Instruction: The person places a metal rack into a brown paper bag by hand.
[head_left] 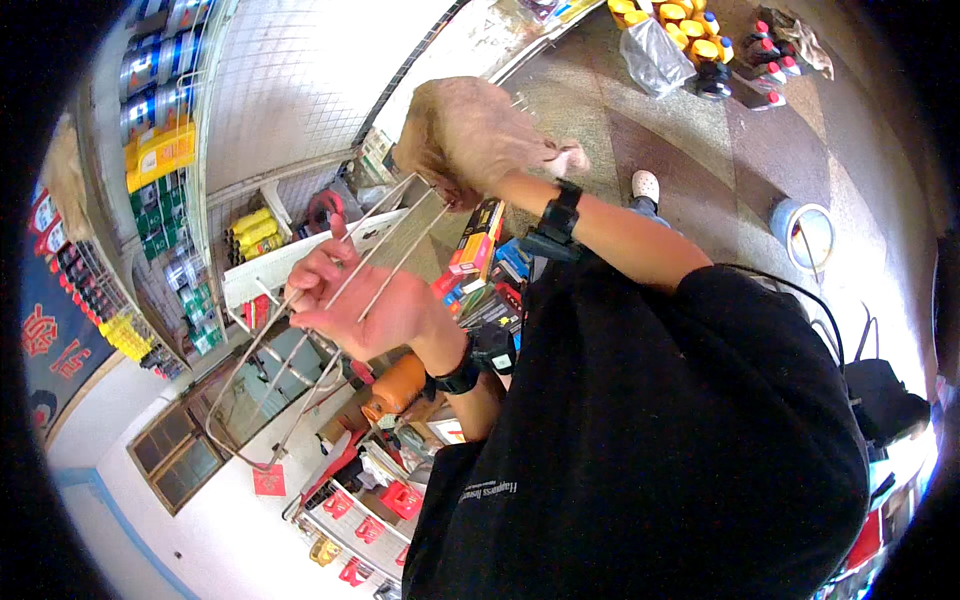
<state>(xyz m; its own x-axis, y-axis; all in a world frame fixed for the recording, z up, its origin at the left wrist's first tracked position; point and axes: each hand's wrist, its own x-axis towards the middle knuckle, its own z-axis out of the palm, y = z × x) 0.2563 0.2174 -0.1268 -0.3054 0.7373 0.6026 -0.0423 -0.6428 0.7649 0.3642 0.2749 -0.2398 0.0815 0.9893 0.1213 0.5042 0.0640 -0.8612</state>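
Observation:
A metal wire rack [385,280] of long thin parallel bars, bent into a loop at its lower end, slants across the view in front of me. My left hand [365,305], palm up, holds it about mid-length, with fingers curled around the side bar and some bars crossing over the palm. At the rack's upper end, my right hand [500,150] grips a brown cloth [450,125] against the wires. The cloth covers most of that hand's fingers. Both wrists carry black bands.
Shelves of cans [160,65] and a yellow jug [160,155] stand at left. Boxed goods [475,240] lie below my hands. Yellow bottles [690,30] and red-capped bottles [770,75] stand on the floor at top right, a bucket [803,235] at right.

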